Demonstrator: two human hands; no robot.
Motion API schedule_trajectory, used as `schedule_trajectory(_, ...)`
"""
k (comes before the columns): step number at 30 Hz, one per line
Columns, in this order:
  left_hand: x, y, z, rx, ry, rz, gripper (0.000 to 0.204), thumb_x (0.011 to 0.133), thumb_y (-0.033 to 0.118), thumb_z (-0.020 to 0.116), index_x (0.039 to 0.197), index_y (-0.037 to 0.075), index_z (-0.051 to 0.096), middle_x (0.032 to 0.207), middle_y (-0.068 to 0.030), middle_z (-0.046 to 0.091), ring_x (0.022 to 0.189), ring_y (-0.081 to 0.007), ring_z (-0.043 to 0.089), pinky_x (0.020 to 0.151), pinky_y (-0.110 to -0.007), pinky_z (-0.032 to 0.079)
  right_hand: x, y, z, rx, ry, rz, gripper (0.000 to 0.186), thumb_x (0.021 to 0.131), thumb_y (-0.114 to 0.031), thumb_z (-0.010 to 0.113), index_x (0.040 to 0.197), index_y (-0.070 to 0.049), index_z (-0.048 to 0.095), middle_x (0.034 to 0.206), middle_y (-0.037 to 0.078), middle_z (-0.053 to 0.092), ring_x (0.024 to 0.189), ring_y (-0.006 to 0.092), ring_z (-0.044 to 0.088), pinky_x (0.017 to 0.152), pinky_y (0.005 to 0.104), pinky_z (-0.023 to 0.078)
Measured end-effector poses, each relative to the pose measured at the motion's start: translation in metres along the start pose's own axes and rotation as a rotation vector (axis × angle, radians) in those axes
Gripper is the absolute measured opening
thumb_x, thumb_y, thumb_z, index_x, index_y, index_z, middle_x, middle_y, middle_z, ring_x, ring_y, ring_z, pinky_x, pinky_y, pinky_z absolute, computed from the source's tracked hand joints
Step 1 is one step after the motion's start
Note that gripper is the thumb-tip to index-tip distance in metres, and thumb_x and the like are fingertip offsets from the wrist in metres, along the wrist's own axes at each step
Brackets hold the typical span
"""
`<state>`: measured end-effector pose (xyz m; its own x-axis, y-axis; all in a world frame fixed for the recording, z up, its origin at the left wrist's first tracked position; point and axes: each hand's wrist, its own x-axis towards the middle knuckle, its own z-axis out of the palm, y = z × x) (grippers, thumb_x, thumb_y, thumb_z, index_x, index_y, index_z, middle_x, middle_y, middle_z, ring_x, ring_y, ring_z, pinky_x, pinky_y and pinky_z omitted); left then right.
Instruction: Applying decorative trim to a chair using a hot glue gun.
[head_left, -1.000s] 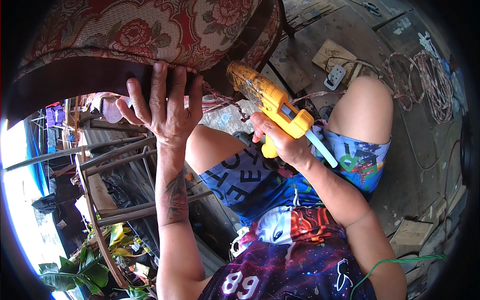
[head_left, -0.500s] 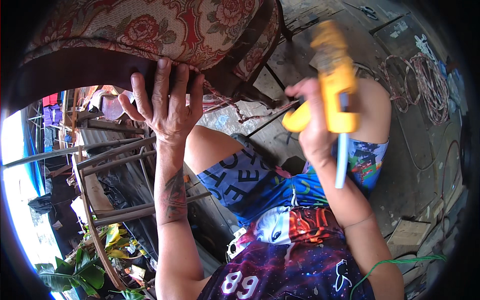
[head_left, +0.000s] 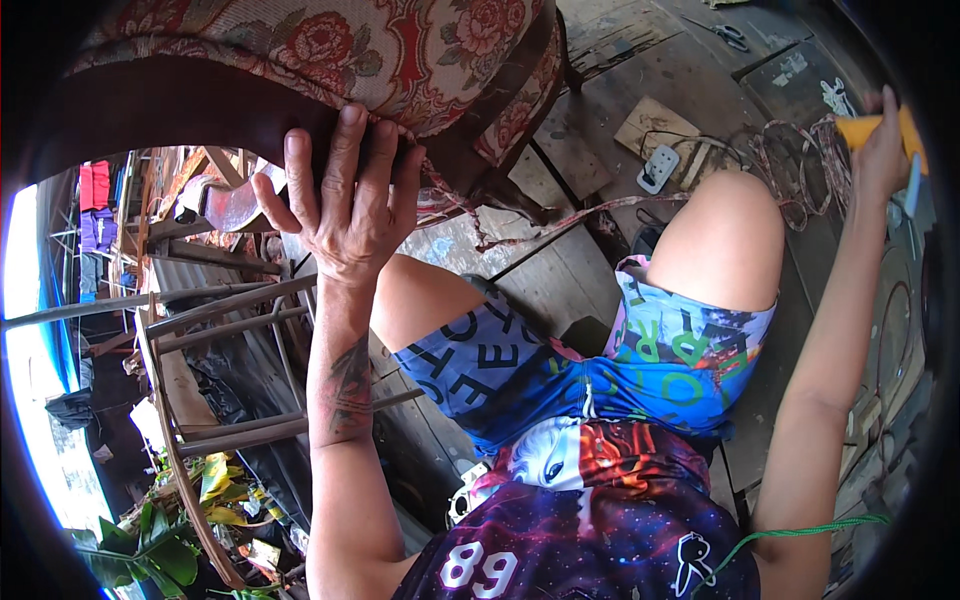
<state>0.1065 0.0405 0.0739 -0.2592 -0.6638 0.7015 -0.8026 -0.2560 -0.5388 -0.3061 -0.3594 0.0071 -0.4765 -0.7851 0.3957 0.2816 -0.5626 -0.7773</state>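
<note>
Left hand (head_left: 345,205) on floral cushion (head_left: 330,50), right hand (head_left: 880,140) gripping yellow tool (head_left: 868,128)

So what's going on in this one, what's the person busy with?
A seated person presses the left hand flat against the edge of a floral upholstered cushion, where the fabric meets a dark wooden frame. The right hand is stretched far out to the side, gripping a yellow glue gun away from the cushion. A white power strip and tangled cords lie on the plank floor.

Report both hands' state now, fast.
Left hand: open, fingers spread, pressed on the floral cushion.
Right hand: closed on the yellow glue gun.
</note>
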Motion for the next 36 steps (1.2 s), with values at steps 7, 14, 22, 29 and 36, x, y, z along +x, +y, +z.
schedule_trajectory(7, 0.005, 0.006, 0.003, 0.007, 0.012, -0.065, 0.032, 0.084, 0.044, 0.078, 0.111, 0.027, 0.075, 0.136, 0.0055, 0.065, 0.142, -0.0270, 0.042, 0.124, -0.050, 0.008, -0.100, 0.129, -0.263, -1.256, 0.004, 0.318, 0.084, 0.070, -0.047, 0.088, 0.133, -0.002, 0.056, 0.123, 0.020, 0.067, 0.112, 0.0378, 0.066, 0.096, 0.0461, 0.050)
schedule_trajectory(14, 0.005, 0.008, 0.014, -0.013, 0.014, -0.017, 0.043, 0.079, 0.043, 0.083, 0.116, 0.024, 0.073, 0.137, -0.0014, 0.064, 0.147, -0.0331, 0.035, 0.123, -0.052, 0.006, -0.290, 0.111, -0.438, -1.714, -0.227, 0.793, 0.104, 0.072, -0.038, 0.086, 0.151, -0.003, 0.029, 0.125, 0.023, 0.066, 0.118, 0.0425, 0.062, 0.100, 0.0486, 0.050)
schedule_trajectory(22, 0.010, 0.012, 0.008, -0.031, -0.001, -0.084, 0.024, 0.090, 0.038, 0.072, 0.112, 0.027, 0.075, 0.135, 0.0062, 0.066, 0.141, -0.0248, 0.044, 0.124, -0.048, 0.008, -0.216, 0.087, -0.300, -1.267, -0.470, 0.637, 0.064, 0.090, -0.040, 0.071, 0.132, 0.007, 0.061, 0.139, 0.024, 0.059, 0.126, 0.0374, 0.059, 0.106, 0.0436, 0.045)
schedule_trajectory(29, 0.002, 0.010, 0.005, 0.055, 0.001, -0.099, 0.021, 0.094, 0.024, 0.064, 0.111, 0.030, 0.075, 0.134, 0.0112, 0.066, 0.140, -0.0211, 0.046, 0.124, -0.048, 0.010, -0.213, -0.116, 0.096, -0.201, -0.908, 0.292, 0.022, 0.095, -0.014, 0.069, 0.113, -0.003, 0.074, 0.099, 0.005, 0.075, 0.092, 0.0113, 0.068, 0.084, 0.0260, 0.053)
schedule_trajectory(36, 0.006, 0.016, 0.011, 0.008, 0.030, -0.132, 0.022, 0.094, 0.022, 0.062, 0.110, 0.032, 0.075, 0.133, 0.0120, 0.067, 0.139, -0.0200, 0.047, 0.124, -0.047, 0.011, -0.371, -0.072, 0.151, -0.093, -0.918, 0.380, 0.014, 0.086, -0.012, 0.074, 0.093, 0.000, 0.072, 0.085, 0.020, 0.072, 0.076, 0.0337, 0.073, 0.068, 0.0382, 0.056)
